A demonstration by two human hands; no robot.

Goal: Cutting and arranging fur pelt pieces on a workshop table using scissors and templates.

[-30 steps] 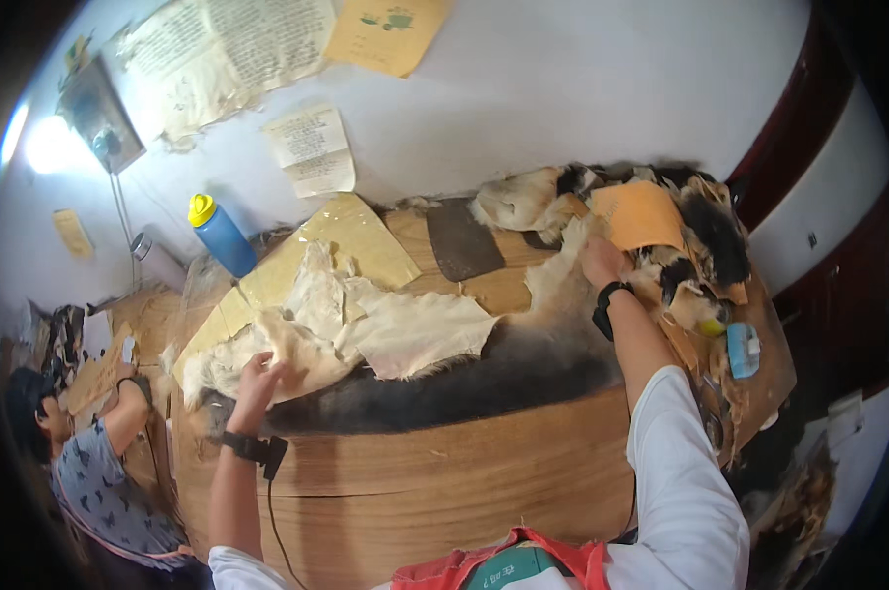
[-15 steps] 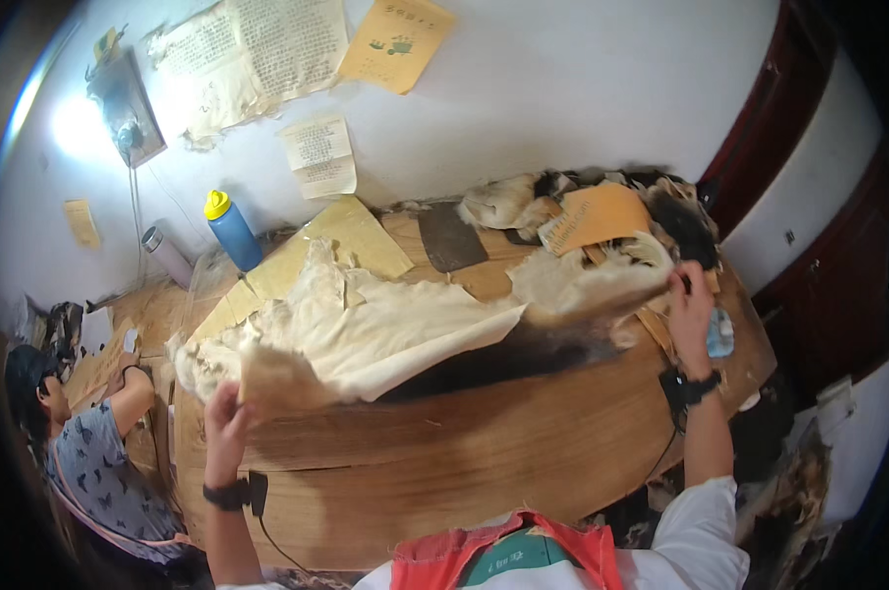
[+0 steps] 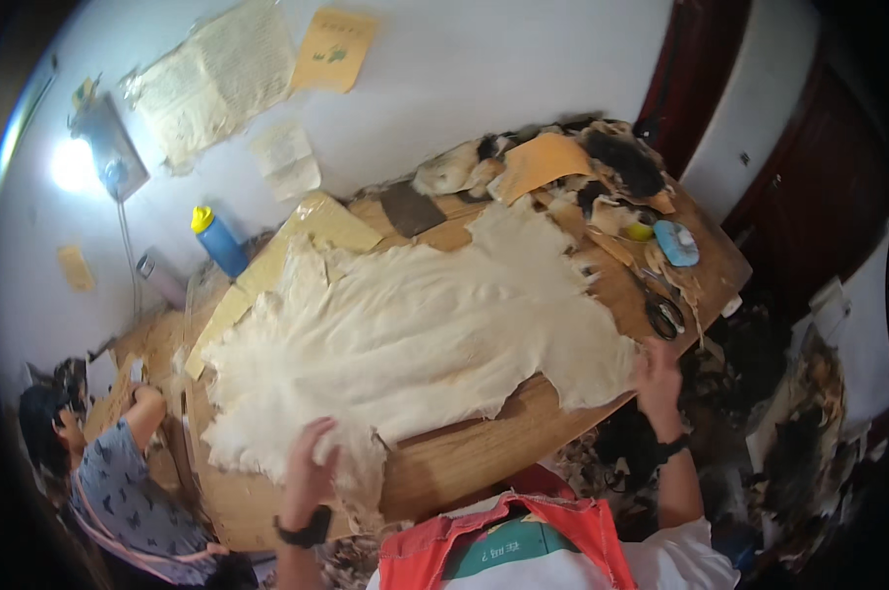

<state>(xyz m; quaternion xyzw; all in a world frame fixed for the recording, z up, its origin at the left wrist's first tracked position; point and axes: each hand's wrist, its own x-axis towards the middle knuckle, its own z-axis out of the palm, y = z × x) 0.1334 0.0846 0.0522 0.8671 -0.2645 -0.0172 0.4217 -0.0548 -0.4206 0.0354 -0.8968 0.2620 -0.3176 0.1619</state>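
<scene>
A pale animal hide (image 3: 415, 339) lies spread over the wooden table, its cream skin side up and its edges ragged. My left hand (image 3: 310, 472) is over the hide's near-left edge, fingers apart and gripping nothing. At the near-right corner of the hide is my right hand (image 3: 659, 382), somewhat blurred; its fingers look extended and loose beside the edge. Past that hand, a pair of scissors with black handles (image 3: 664, 315) lies near the table's right side.
A yellow sheet (image 3: 331, 224), a dark flat piece (image 3: 412, 208) and a blue bottle (image 3: 218, 243) stand or lie along the back. Fur scraps and an orange envelope (image 3: 543, 164) crowd the far right, near a blue packet (image 3: 676, 243). Another person (image 3: 135, 482) works at left.
The hide, lifted and partly folded between both hands before, now lies flat with its skin side up. Both hands have come lower and nearer, and the left has let go. The view has shifted.
</scene>
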